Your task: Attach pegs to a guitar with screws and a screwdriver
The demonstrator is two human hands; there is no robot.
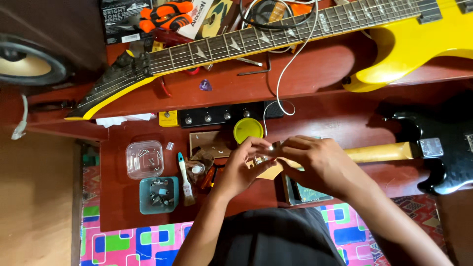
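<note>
dark lap and bright patterned mat (148,244) nearest cam. just beyond, both hands meeting over headstock end of pale maple guitar neck (379,151), laid flat on red-brown bench (320,113), neck running right to black guitar body (443,152). left hand (241,170) w/ thumb and fingers pinched narrow at neck's end; right hand (320,165) curled over same spot, fingertips closed tight on sth very small and shiny, prob a tuner part or screw, too small to tell. headstock itself mostly hidden under hands.

step in hand, as judged: fitting or removing small hardware at headstock. next move prob calls for steady fine pinch, neck kept from sliding, part kept square to its hole; slip could drop it off bench.

left of hands: small paintbrush (186,180) w/ blue handle, teal tray (158,195) holding metal tuner bits, clear tub (144,159) of screws just beyond it, orange-handled tool (208,177) partly under left wrist. under right hand, dark flat case (308,193), edge only showing.

mid bench: yellow-green round lid (248,130), black strip w/ 4 silver knobs (217,117), small yellow block (168,118), white cable (283,83) looping down.

far: yellow guitar (414,39) lying across upper shelf, dark headstock at left, purple pick (205,85) below its neck, orange tool (165,16) and string packets behind. speaker cone (27,61) at far left.
</note>
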